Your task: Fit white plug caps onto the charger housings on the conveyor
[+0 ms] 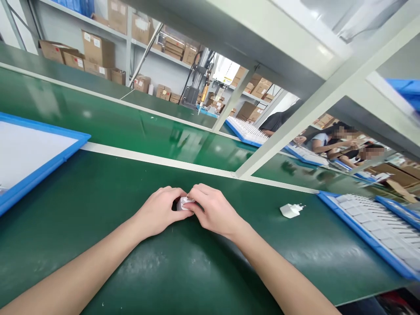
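Observation:
Near the middle of the green bench, a small white plug charger (184, 203) sits between my two hands. My left hand (159, 212) is closed around its body, thumb and forefinger on either side. From the right, my right hand (215, 209) pinches the same charger, its fingertips covering much of the end. Whether a smaller part is between those fingertips is hidden. A second white plug charger (290, 211) with two metal pins lies on its side to the right, apart from both hands.
At right, a blue-rimmed tray (364, 240) holds many white chargers in rows. Another blue-framed tray (42, 173) with a white surface is at left. Pale metal posts (278, 135) and an overhead shelf cross the view. A bench machine (197, 81), cardboard boxes (98, 48) and co-workers stand beyond.

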Demonstrator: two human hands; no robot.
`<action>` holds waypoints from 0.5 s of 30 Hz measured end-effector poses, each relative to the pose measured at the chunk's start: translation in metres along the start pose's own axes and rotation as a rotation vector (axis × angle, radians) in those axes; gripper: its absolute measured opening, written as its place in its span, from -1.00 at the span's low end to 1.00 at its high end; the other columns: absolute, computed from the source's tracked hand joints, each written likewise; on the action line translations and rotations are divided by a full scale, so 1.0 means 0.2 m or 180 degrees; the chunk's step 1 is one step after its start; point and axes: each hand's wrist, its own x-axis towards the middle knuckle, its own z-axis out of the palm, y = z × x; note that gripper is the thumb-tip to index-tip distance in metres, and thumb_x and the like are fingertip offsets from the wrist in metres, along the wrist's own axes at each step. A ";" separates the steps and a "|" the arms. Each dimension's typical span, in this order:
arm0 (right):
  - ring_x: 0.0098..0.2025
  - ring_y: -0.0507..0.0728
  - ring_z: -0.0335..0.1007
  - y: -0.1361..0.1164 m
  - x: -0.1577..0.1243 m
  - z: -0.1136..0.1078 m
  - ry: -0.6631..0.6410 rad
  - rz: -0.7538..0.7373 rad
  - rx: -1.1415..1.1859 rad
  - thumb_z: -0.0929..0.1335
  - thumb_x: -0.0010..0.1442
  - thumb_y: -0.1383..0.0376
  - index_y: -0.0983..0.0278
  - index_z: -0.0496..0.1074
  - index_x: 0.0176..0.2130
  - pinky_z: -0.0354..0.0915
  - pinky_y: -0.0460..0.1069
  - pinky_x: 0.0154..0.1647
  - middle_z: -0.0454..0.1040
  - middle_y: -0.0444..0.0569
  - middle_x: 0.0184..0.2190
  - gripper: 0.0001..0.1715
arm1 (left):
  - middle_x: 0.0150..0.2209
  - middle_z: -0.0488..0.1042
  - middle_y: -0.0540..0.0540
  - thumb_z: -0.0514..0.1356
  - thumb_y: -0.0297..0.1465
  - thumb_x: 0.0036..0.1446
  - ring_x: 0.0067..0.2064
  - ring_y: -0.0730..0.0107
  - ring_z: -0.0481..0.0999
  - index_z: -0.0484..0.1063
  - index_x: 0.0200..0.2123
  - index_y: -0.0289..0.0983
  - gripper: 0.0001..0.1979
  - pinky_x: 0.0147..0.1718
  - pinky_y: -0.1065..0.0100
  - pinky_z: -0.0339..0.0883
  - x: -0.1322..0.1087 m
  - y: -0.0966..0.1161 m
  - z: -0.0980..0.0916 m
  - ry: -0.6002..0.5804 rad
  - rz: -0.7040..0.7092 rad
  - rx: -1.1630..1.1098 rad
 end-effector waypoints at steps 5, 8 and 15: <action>-0.30 0.11 0.34 0.04 -0.03 0.04 0.0063 0.0269 -0.0050 0.23 0.40 0.26 0.23 0.31 -0.29 0.25 -0.03 -0.28 0.45 -0.03 -0.33 -0.80 | -0.11 0.54 -0.03 0.22 -0.08 0.17 -0.02 0.08 0.46 0.47 -0.06 -0.10 -0.66 -0.09 0.17 0.32 -0.01 -0.02 0.03 -0.0025 0.0053 0.0024; -0.27 0.11 0.43 0.17 -0.09 -0.07 0.0098 0.0727 -0.0220 0.27 0.39 0.21 0.22 0.37 -0.23 0.32 -0.04 -0.23 0.52 -0.04 -0.28 -0.83 | 0.09 0.47 -0.08 0.26 -0.05 0.12 0.13 0.02 0.41 0.28 0.22 -0.08 -0.37 0.02 0.13 0.33 -0.02 -0.05 0.05 0.0045 0.0041 -0.0022; -0.47 0.15 0.42 0.61 -0.53 -0.60 0.0088 0.2169 -0.1234 0.29 0.24 0.01 0.22 0.37 -0.42 0.26 -0.03 -0.43 0.52 -0.01 -0.51 -0.63 | 0.04 0.48 -0.17 0.10 -0.12 0.27 0.08 0.04 0.45 0.39 0.11 -0.21 -0.57 0.02 0.11 0.36 -0.02 -0.07 0.04 0.0086 0.0301 -0.0033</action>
